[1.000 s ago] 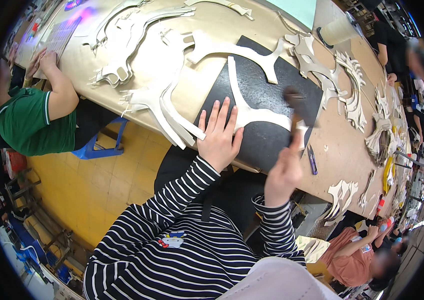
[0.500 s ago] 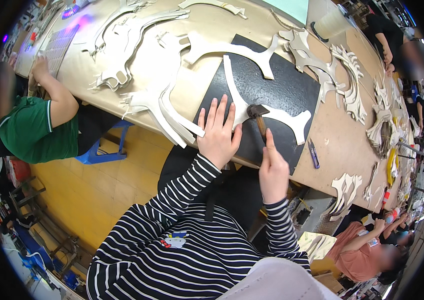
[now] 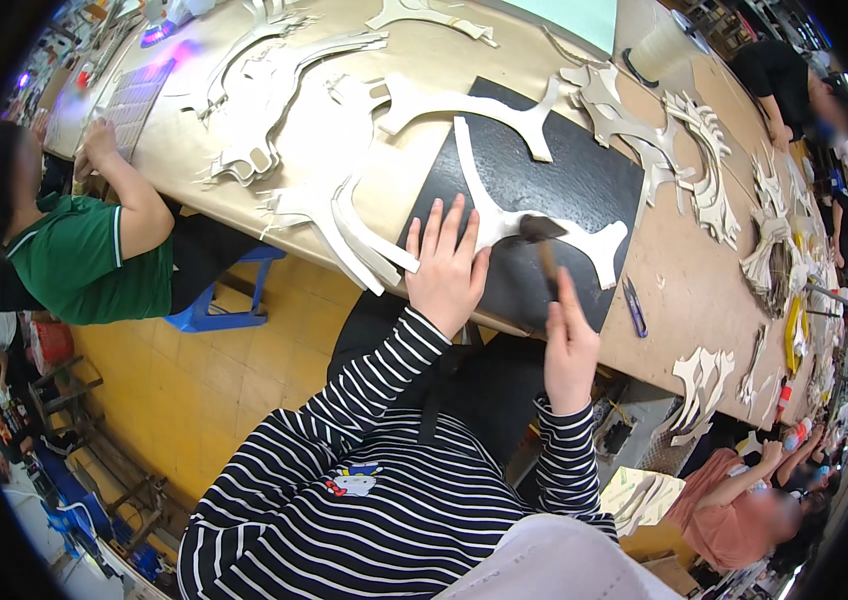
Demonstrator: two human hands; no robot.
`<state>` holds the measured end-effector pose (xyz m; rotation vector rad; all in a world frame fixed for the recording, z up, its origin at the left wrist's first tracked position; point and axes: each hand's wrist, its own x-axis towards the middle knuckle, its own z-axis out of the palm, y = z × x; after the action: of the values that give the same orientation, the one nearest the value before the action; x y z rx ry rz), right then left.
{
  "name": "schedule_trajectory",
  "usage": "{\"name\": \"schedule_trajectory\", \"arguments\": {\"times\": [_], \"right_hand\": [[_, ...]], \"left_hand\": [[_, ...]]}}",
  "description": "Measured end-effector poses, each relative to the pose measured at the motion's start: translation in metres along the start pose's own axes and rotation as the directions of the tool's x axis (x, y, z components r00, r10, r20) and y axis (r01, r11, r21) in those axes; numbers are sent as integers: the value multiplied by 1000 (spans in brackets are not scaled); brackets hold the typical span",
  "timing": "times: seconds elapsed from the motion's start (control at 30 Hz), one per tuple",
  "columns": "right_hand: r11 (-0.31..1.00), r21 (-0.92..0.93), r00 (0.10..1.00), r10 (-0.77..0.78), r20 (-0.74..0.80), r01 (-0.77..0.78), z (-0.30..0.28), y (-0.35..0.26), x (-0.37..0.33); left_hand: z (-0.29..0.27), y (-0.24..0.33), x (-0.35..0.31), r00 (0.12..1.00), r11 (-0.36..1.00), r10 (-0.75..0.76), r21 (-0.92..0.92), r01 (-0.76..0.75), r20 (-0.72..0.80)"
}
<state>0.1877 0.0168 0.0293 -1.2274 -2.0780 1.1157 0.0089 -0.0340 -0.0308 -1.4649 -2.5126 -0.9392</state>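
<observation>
Fingers stretched out, my left hand (image 3: 447,268) lies flat over the near end of a white, branched cut piece (image 3: 489,220), pressing it on the black board (image 3: 584,185). My right hand (image 3: 572,345) is wrapped round the wooden handle of a hammer (image 3: 544,229). The hammer's dark head is slightly blurred and sits over the middle of the white piece; whether it touches cannot be told. A second white branched piece (image 3: 474,103) lies across the board's far edge. Beside my left hand, a stack of white strips (image 3: 344,235) reaches over the table's near edge.
Purple-handled thread snips (image 3: 635,308) lie right of the board. More white cut pieces (image 3: 709,180) are heaped at the right, with a thread spool (image 3: 659,55) behind. A person in green (image 3: 94,250) sits at the left by a blue stool (image 3: 229,300); another in pink (image 3: 729,510) is at lower right.
My right hand and the hammer have moved right along the white piece, the head now nearer its right arm. My left hand keeps its place on the piece. The whole view has shifted slightly.
</observation>
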Motion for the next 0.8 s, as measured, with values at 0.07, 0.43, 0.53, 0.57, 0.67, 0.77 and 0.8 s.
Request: {"name": "schedule_trajectory", "arguments": {"times": [0.07, 0.43, 0.53, 0.57, 0.67, 0.77, 0.8], "right_hand": [[999, -40, 993, 12, -118, -17, -16, 14, 1], [668, -717, 923, -117, -365, -199, -130, 155, 51], [576, -813, 797, -529, -290, 87, -109, 138, 54], [633, -760, 800, -528, -284, 148, -96, 126, 53], [994, -100, 999, 36, -5, -36, -49, 83, 45], [945, 322, 981, -11, 195, -53, -2, 49, 37], [906, 422, 985, -50, 164, -24, 7, 41, 39]], "left_hand": [[0, 1, 0, 1000, 999, -12, -30, 13, 20], [5, 38, 24, 957, 913, -266, -288, 288, 114], [5, 31, 32, 919, 767, -333, -506, 394, 211], [5, 29, 33, 892, 716, -358, -531, 452, 277], [4, 28, 33, 905, 603, -270, -675, 426, 329], [-3, 41, 23, 954, 492, -159, -818, 298, 253], [-7, 47, 18, 925, 326, -164, -867, 378, 342]]}}
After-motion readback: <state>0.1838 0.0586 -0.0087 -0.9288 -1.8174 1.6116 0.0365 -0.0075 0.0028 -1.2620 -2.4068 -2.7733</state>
